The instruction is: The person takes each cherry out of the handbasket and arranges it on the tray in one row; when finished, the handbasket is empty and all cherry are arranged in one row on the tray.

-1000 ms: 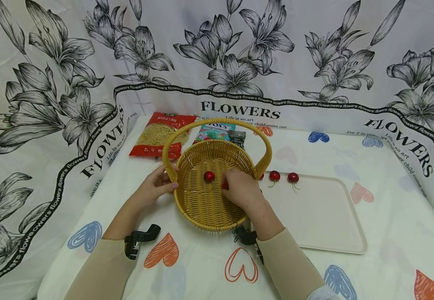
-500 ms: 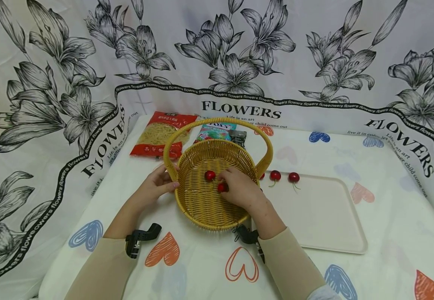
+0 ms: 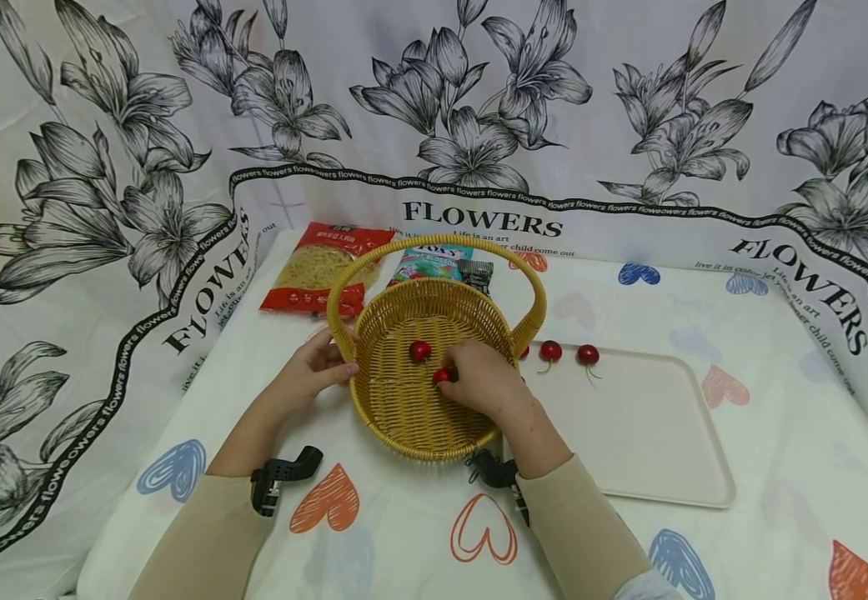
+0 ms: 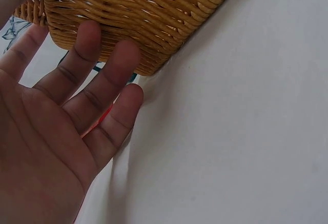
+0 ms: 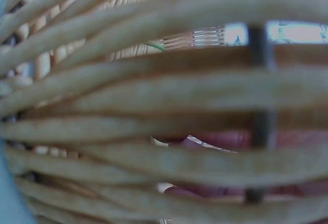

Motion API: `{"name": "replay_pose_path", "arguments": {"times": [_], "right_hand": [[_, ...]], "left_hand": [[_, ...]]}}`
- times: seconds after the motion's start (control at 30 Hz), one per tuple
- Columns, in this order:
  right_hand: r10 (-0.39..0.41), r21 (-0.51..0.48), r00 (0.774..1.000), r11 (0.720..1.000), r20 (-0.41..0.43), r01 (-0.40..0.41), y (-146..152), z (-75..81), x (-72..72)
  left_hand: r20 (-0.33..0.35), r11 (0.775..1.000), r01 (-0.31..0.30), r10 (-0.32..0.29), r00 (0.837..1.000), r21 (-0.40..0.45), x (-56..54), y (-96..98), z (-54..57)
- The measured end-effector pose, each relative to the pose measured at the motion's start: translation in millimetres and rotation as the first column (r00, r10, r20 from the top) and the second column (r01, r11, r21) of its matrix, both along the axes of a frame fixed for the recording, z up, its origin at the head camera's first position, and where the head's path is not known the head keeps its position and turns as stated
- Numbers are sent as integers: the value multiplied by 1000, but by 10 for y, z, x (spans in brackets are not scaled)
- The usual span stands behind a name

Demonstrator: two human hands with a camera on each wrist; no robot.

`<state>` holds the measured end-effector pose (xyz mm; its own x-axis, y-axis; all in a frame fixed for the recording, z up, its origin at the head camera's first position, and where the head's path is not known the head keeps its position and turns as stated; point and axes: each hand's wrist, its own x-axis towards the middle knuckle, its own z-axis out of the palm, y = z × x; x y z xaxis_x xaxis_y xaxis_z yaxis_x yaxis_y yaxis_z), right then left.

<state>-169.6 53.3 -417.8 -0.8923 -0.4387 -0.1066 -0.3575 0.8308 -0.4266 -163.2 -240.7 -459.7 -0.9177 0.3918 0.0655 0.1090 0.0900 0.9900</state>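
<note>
My left hand (image 3: pixel 317 367) grips the left side of a yellow wicker basket (image 3: pixel 403 417) where its tall handle meets the rim. The left wrist view shows the thumb at the rim and the fingers (image 4: pixel 110 80) spread along the outside of the woven wall. Inside the basket, my right hand (image 3: pixel 482 379) pinches a red cherry (image 3: pixel 444 376) low over the woven bottom, partly covering it. A second cherry (image 3: pixel 419 351) lies on the basket floor to the upper left. Basket strands (image 5: pixel 154 96) block most of the right wrist view.
Right of the basket lies a pale tray (image 3: pixel 651 433). Along its far edge sit a cherry (image 3: pixel 549 352) and another cherry (image 3: pixel 587 356) with stems; one more is partly hidden by the handle. Behind the basket are a red pasta bag (image 3: pixel 321 267) and a teal candy bag (image 3: pixel 434 260).
The cherry at my right fingertips, hidden a second ago, has come into sight and shifted slightly left. My left hand and the basket have stayed in place.
</note>
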Motion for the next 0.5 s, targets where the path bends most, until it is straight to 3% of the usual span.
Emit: {"name": "replay_pose_path", "arguments": {"times": [0.3,0.5], "right_hand": [[9,20,1000,1000,26,-9,12,23,15],[16,-31,1000,999,26,-15,28,47,31]], "left_hand": [[14,1000,-16,16,1000,-22,2,6,17],[9,1000,-14,14,1000,-25,-5,4,7]]}}
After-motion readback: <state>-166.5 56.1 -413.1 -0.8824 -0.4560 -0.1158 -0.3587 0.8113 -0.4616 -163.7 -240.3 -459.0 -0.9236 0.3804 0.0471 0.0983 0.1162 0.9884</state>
